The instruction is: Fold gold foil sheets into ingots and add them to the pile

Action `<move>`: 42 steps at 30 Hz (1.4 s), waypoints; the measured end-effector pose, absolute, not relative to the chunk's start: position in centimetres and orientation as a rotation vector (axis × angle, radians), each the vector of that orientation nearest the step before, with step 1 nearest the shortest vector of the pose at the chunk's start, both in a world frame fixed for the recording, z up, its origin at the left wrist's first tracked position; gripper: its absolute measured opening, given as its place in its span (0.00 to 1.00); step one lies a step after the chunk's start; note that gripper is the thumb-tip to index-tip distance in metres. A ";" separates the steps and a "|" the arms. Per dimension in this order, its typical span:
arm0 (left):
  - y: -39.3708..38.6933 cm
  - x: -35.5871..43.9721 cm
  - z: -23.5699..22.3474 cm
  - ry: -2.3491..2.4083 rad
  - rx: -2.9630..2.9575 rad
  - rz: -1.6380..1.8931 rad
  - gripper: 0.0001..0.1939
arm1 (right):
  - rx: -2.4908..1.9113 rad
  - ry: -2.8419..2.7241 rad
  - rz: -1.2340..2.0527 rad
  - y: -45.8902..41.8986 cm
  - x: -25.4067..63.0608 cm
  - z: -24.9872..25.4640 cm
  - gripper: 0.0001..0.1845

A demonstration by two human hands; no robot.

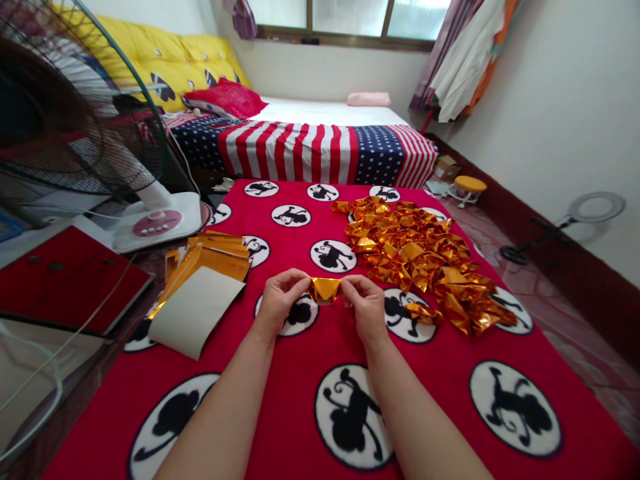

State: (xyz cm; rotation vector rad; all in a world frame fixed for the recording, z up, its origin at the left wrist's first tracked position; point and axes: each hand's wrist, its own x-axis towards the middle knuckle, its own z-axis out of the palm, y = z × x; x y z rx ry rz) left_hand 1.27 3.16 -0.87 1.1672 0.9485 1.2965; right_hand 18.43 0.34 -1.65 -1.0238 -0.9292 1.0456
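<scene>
Here, folded gold foil (325,290) between both hands (369,308).

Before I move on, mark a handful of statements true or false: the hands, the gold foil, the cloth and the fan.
1. The left hand and right hand hold one gold piece between them. True.
2. The gold pile lies to the left of both hands. False: it lies ahead and to the right.
3. The stacked sheets lie to the left of the hands. True.
4. The cloth is plain red. False: it has printed circles.
5. The fan stands on the left. True.
</scene>
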 end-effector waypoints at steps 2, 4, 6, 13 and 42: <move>3.1 1.3 -0.8 0.947 1.184 1.300 0.10 | -1.018 -0.925 1.042 0.4 18.4 -1.7 0.09; 3.1 1.3 -0.8 0.953 1.188 1.302 0.10 | -1.015 -0.927 1.037 0.4 18.4 -1.7 0.09; 3.1 1.3 -0.9 0.957 1.182 1.305 0.10 | -1.017 -0.934 1.035 0.5 18.3 -1.7 0.09; 3.3 1.2 -1.2 0.922 1.202 1.338 0.07 | -1.027 -0.976 1.020 0.3 18.4 -1.3 0.07; 3.0 1.6 -1.6 1.164 1.302 1.253 0.16 | -1.091 -1.359 0.296 0.1 18.8 -1.1 0.11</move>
